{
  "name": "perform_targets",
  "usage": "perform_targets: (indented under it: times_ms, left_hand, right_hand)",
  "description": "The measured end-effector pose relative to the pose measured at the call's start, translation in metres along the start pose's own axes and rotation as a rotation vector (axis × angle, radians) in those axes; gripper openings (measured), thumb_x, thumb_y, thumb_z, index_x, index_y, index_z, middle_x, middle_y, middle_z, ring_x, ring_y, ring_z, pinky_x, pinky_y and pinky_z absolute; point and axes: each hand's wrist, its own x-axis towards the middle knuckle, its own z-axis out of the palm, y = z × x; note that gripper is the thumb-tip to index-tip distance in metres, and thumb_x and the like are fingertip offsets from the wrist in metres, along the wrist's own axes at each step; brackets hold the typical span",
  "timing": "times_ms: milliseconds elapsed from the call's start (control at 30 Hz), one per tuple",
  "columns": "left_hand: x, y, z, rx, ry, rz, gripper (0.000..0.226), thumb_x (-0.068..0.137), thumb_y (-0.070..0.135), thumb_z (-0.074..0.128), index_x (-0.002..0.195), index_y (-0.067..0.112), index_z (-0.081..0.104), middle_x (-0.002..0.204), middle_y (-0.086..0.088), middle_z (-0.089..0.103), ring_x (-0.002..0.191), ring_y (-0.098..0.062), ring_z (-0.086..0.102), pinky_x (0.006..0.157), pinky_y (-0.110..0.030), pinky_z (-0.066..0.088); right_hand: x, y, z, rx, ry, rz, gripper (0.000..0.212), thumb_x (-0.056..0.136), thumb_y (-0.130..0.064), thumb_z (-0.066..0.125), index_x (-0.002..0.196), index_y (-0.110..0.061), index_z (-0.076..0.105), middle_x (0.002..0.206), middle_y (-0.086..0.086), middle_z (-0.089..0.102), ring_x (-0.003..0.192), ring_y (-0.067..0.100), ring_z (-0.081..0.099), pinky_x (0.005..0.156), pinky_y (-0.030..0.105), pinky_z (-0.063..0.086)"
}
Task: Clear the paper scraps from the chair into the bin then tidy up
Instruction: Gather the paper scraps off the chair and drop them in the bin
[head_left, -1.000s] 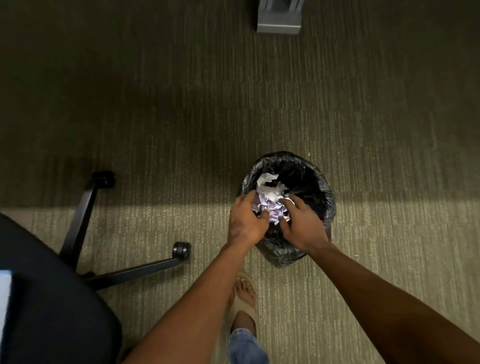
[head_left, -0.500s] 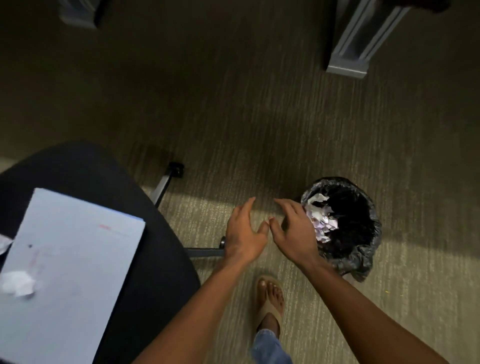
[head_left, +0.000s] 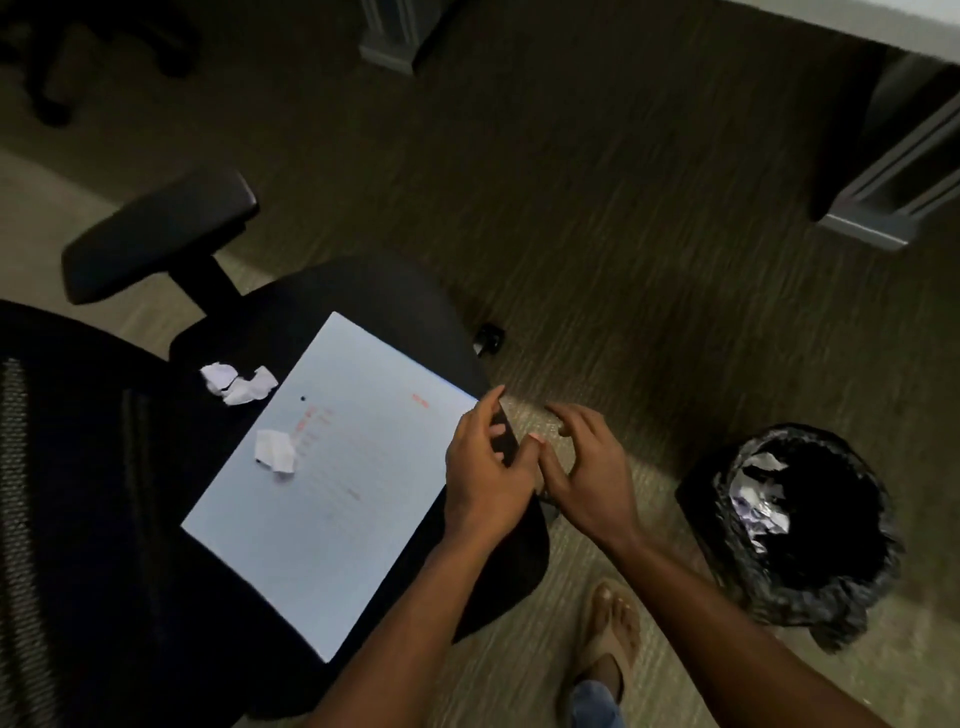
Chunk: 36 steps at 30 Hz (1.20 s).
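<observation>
Paper scraps, small crumpled white bits: two groups left on the black office chair (head_left: 363, 291). One cluster (head_left: 239, 383) sits on the seat fabric just beside the top-left edge of the large pale blue sheet (head_left: 332, 483); one single scrap (head_left: 275, 451) lies on the sheet itself.

Small round bin with black plastic liner (head_left: 800, 535) stands on the carpet to the right of the chair, near the seat's front edge. Crumpled white and lilac paper (head_left: 756, 499) is visible inside, so part of the load looks dumped.

Left hand (head_left: 485, 470) over the seat's right edge at the sheet's corner, fingers loosely spread, holding nothing. Right hand (head_left: 587, 467) just beside it, over the carpet, fingers curled open, empty too. Thumbs nearly touching.

Judgement: partway through. Left: collect both scrap groups, drop in the bin, then tidy, probably dealing with the blue sheet.
</observation>
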Motion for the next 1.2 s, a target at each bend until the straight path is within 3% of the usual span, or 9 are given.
perform_targets:
  times_ms: [67, 167, 267, 467, 633, 800, 933, 1067, 1200]
  left_hand:
    - [0.000, -0.005, -0.023, -0.021, 0.054, -0.019, 0.060, 0.091, 0.029, 0.076, 0.143, 0.041, 0.049, 0.142, 0.013, 0.055, 0.107, 0.003, 0.059, 0.074, -0.004, 0.050]
    - [-0.002, -0.016, -0.055, -0.032, 0.160, -0.044, 0.057, 0.092, 0.029, 0.075, 0.142, 0.040, 0.050, 0.144, 0.011, 0.057, 0.114, -0.007, 0.062, 0.081, -0.008, 0.050]
    - [-0.002, -0.031, -0.085, -0.034, 0.295, -0.030, 0.053, 0.092, 0.024, 0.075, 0.139, 0.035, 0.055, 0.139, 0.008, 0.061, 0.108, -0.009, 0.064, 0.075, -0.008, 0.051]
    - [0.014, -0.080, -0.141, 0.249, 0.592, -0.056, 0.058, 0.092, 0.022, 0.074, 0.145, 0.022, 0.050, 0.147, -0.009, 0.048, 0.132, -0.027, 0.047, 0.092, -0.031, 0.050]
    - [0.032, -0.119, -0.171, 0.422, 0.497, -0.128, 0.072, 0.092, 0.032, 0.073, 0.154, 0.021, 0.039, 0.159, -0.011, 0.033, 0.142, -0.031, 0.031, 0.107, -0.045, 0.044]
    - [0.038, -0.137, -0.178, 0.520, 0.365, -0.102, 0.064, 0.097, 0.034, 0.068, 0.154, 0.020, 0.043, 0.161, -0.011, 0.031, 0.143, -0.031, 0.029, 0.113, -0.044, 0.037]
    - [0.039, -0.142, -0.184, 0.417, 0.466, -0.018, 0.039, 0.098, 0.014, 0.066, 0.137, 0.011, 0.061, 0.149, -0.014, 0.047, 0.136, -0.032, 0.039, 0.102, -0.034, 0.044]
    - [0.041, -0.143, -0.188, 0.301, 0.560, 0.000, 0.028, 0.096, 0.002, 0.065, 0.123, 0.010, 0.068, 0.129, -0.011, 0.058, 0.121, -0.029, 0.052, 0.090, -0.015, 0.033]
    - [0.052, -0.138, -0.200, 0.170, 0.718, -0.086, 0.028, 0.091, -0.006, 0.059, 0.115, 0.008, 0.065, 0.123, -0.013, 0.064, 0.115, -0.031, 0.053, 0.090, -0.034, 0.044]
  right_hand:
    - [0.002, -0.017, 0.015, 0.017, 0.005, -0.027, 0.042, 0.093, -0.017, 0.073, 0.134, -0.012, 0.064, 0.128, 0.005, 0.064, 0.106, 0.019, 0.065, 0.090, 0.040, 0.057]
    - [0.005, -0.044, 0.038, 0.015, 0.002, -0.059, 0.041, 0.093, -0.020, 0.072, 0.133, -0.017, 0.064, 0.128, 0.001, 0.063, 0.106, 0.016, 0.064, 0.088, 0.038, 0.057]
    - [0.008, -0.067, 0.060, 0.011, -0.033, -0.113, 0.041, 0.094, -0.022, 0.072, 0.134, -0.016, 0.064, 0.127, 0.003, 0.063, 0.103, 0.020, 0.066, 0.085, 0.040, 0.058]
    - [0.020, -0.108, 0.096, -0.052, -0.155, -0.223, 0.044, 0.097, -0.033, 0.068, 0.139, -0.021, 0.060, 0.138, 0.002, 0.062, 0.113, 0.018, 0.065, 0.089, 0.037, 0.061]
    - [0.030, -0.132, 0.123, -0.131, -0.272, -0.319, 0.046, 0.098, -0.036, 0.066, 0.141, -0.024, 0.058, 0.143, 0.005, 0.060, 0.117, 0.023, 0.064, 0.094, 0.039, 0.059]
    - [0.040, -0.153, 0.147, -0.190, -0.362, -0.434, 0.047, 0.099, -0.033, 0.064, 0.144, -0.022, 0.055, 0.145, 0.008, 0.057, 0.119, 0.027, 0.062, 0.093, 0.040, 0.059]
    - [0.058, -0.173, 0.170, -0.234, -0.391, -0.514, 0.052, 0.099, -0.034, 0.063, 0.148, -0.021, 0.050, 0.146, 0.011, 0.055, 0.117, 0.029, 0.063, 0.090, 0.039, 0.060]
    - [0.085, -0.197, 0.201, -0.300, -0.371, -0.570, 0.060, 0.097, -0.034, 0.068, 0.151, -0.021, 0.044, 0.148, 0.014, 0.052, 0.117, 0.031, 0.062, 0.087, 0.039, 0.060]
    - [0.111, -0.211, 0.231, -0.366, -0.362, -0.523, 0.068, 0.096, -0.041, 0.068, 0.154, -0.021, 0.038, 0.150, 0.012, 0.047, 0.125, 0.031, 0.056, 0.092, 0.044, 0.059]
